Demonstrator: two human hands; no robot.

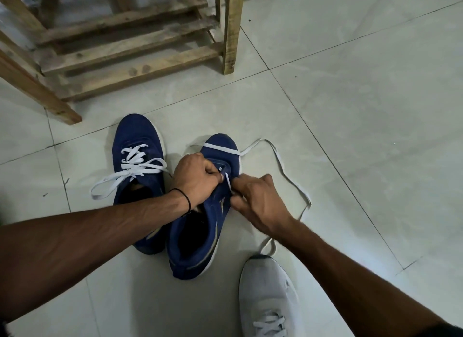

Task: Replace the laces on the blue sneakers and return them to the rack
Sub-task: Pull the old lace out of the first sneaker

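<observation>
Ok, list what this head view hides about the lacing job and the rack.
- Eyelets of the right blue sneaker: covered by the left hand and right hand, so how far the white lace is threaded cannot be told.
- Wooden rack: cut off by the top and left edges; its upper shelves are unseen.
- White shoe: cropped by the bottom edge.
- Left blue sneaker: heel hidden behind the left forearm.
</observation>
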